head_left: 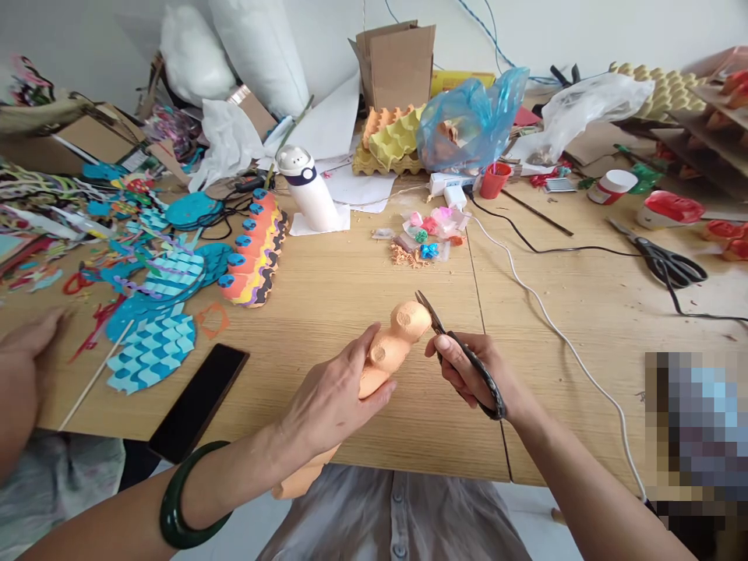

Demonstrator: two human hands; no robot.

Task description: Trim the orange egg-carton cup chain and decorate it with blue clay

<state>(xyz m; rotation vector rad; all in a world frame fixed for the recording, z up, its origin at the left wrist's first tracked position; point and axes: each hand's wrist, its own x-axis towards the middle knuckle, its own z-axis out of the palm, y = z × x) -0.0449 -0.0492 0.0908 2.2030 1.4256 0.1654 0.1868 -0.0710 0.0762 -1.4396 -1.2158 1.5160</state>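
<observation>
An orange strip of egg carton (390, 349) with rounded bumps lies slantwise above the table's front edge, its lower end over my lap. My left hand (333, 393) is wrapped round its middle, fingers on one side and thumb on the other. In my right hand (467, 366) is a pair of black-handled scissors (476, 372). Their blades point up and left, beside the bump at the strip's far end. Whether the blades touch the carton I cannot tell.
A black phone (199, 401) and blue scale-patterned paper pieces (157, 351) lie to the left. Behind are a painted egg-carton strip (257, 249), a white bottle (309, 191) and orange scraps (409, 255). Larger scissors (660, 253) and cables (538, 292) are right. Another person's hand (26, 351) rests far left.
</observation>
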